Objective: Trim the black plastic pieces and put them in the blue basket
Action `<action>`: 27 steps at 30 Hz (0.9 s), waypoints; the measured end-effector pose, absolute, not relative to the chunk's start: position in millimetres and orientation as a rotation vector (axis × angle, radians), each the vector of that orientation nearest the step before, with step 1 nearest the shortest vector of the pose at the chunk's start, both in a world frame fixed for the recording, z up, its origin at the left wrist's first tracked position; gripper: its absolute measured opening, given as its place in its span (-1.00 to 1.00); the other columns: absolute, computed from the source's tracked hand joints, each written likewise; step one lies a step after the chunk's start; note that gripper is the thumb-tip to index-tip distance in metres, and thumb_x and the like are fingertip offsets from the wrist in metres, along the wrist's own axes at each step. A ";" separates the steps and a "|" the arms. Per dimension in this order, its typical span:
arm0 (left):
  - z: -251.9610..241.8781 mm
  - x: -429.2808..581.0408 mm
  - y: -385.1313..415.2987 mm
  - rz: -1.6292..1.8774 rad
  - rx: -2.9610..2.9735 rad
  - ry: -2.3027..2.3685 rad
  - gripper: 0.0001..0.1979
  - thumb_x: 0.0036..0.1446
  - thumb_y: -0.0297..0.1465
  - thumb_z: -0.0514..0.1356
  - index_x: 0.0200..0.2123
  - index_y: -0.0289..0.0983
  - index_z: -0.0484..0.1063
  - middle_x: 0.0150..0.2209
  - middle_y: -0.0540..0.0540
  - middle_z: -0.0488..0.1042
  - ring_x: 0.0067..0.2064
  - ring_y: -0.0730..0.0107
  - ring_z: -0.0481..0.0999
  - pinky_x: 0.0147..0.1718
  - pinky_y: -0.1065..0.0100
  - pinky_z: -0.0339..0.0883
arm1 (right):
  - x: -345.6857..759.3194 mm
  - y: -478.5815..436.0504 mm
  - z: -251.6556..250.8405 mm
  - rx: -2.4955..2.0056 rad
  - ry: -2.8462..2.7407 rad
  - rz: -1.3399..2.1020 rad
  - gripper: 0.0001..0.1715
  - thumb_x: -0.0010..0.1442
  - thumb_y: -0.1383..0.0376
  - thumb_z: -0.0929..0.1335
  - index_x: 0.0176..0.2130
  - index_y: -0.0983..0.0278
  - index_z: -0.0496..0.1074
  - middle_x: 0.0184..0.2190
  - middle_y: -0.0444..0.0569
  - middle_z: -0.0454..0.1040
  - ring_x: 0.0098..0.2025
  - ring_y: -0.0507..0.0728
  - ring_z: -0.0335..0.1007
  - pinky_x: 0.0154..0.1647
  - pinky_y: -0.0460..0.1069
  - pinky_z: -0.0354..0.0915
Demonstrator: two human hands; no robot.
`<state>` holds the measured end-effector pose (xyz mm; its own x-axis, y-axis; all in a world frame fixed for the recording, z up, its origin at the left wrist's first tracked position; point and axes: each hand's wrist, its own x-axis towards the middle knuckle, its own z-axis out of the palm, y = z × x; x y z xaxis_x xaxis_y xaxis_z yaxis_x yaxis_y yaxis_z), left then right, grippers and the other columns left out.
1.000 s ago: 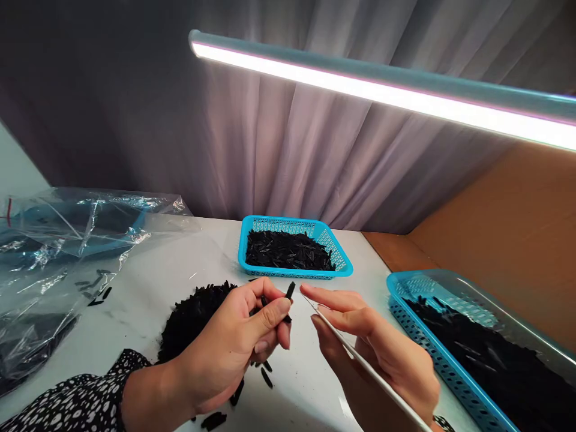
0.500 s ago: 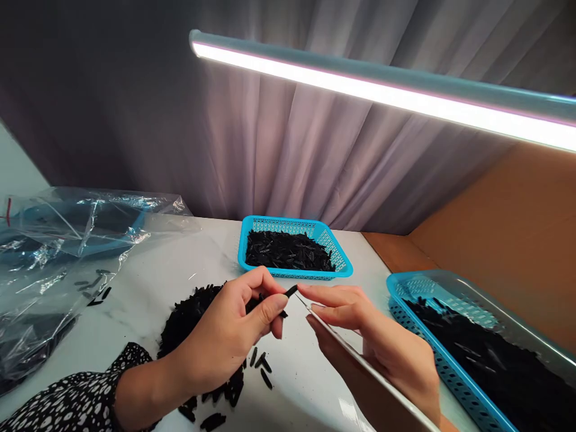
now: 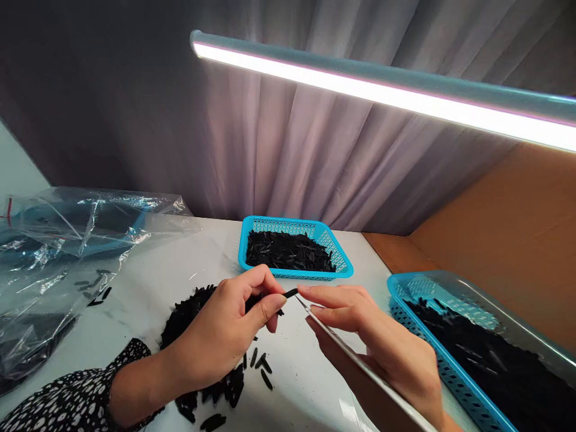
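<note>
My left hand (image 3: 243, 318) is closed, pinching a short, slim black strip (image 3: 291, 293) between thumb and fingertips. More black pieces are partly hidden within its fingers. Facing it from the right, my right hand (image 3: 375, 324) grips a long, thin white tool with a fine pointed tip (image 3: 360, 363). The tip comes just below the end of the strip, and my right index fingertip lies against that end. Whether the tool is tweezers or a blade I cannot tell. Under and behind my left hand lies a heap of similar black pieces (image 3: 186, 312), partly hidden by the arm.
A blue basket (image 3: 294, 274) with black pieces stands at the back. Another blue basket (image 3: 450, 378) with black pieces and clear plastic over it is at right. A clear plastic bag (image 3: 90, 234) covers the left side. A bright tube lamp (image 3: 360, 84) hangs above.
My left hand has shifted slightly, and the black strip lies a little flatter. The tool's tip has moved slightly in my right hand. Baskets and bag are unchanged.
</note>
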<state>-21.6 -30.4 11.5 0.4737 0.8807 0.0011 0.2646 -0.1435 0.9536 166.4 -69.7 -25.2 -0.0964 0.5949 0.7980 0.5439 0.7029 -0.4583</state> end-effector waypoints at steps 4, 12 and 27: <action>11.0 -21.8 -29.0 0.721 1.700 1.009 -0.78 0.30 -0.23 0.10 -0.37 -0.20 0.31 -0.50 0.07 0.41 -0.41 0.42 0.31 -0.40 0.34 0.11 | 170.0 -66.1 -23.6 -0.880 -1.800 0.016 -0.86 0.30 0.37 0.31 -0.26 0.14 0.45 -0.20 0.04 0.66 -0.29 0.21 0.60 -0.29 0.10 0.46; 10.3 -21.8 -27.7 0.697 1.716 1.003 -0.79 0.30 -0.25 0.09 -0.37 -0.21 0.32 -0.51 0.06 0.40 -0.42 0.43 0.30 -0.42 0.35 0.09 | 174.6 -61.0 -17.4 -0.784 -2.044 -0.196 -0.78 0.35 0.46 0.24 -0.22 0.23 0.44 -0.15 0.06 0.66 -0.24 0.16 0.61 -0.33 0.05 0.39; -8.8 -18.4 -9.1 0.678 1.332 0.946 -0.76 0.24 -0.23 0.17 -0.38 -0.24 0.27 -0.58 0.13 0.36 -0.61 0.62 0.00 -0.62 0.45 -0.15 | 184.9 -21.2 -93.2 -1.107 -2.736 -0.473 -0.76 0.16 0.55 0.32 -0.42 0.23 0.33 -0.47 -0.10 0.43 -0.55 0.08 0.29 -0.44 0.01 0.11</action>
<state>-18.4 -9.1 -8.8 0.4818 0.8577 -0.1792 0.1067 0.1456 0.9836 184.9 -21.2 -93.2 -0.7157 0.6498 0.2560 0.6980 0.6776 0.2315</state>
